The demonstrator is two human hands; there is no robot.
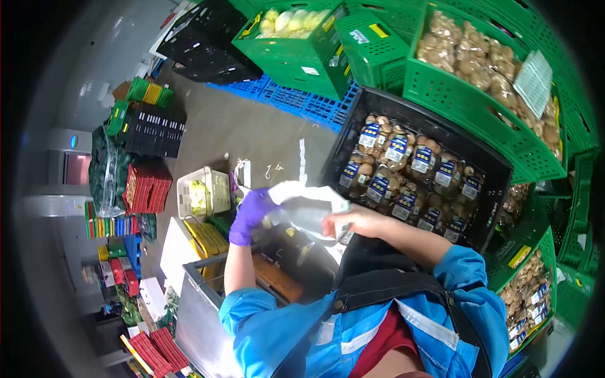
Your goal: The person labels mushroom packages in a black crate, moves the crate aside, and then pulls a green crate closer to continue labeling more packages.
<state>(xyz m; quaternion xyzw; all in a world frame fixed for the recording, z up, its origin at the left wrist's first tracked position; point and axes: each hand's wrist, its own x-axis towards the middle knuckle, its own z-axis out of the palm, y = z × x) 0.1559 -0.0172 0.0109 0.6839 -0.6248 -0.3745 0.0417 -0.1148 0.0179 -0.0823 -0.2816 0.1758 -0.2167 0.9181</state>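
Observation:
My left hand (253, 213), in a purple glove, grips one end of a looped white paper strip (309, 193) that looks like label backing. The strip curves across to my right hand (356, 222), which is bare and closed on its other end; motion blurs the detail there. Just right of my hands stands a black crate (498, 189) holding several packs of brown mushrooms (397, 151) with blue-and-white labels. Beneath my hands, a metal-edged work surface (195, 271) is partly hidden by my arms.
Green crates of mushrooms (472, 60) stand beyond and beside the black crate. A pale basket (218, 189) is on the floor at left, near paper scraps (302, 160). A blue pallet (296, 101) carries green crates at the back; stacked red crates (148, 187) stand farther left.

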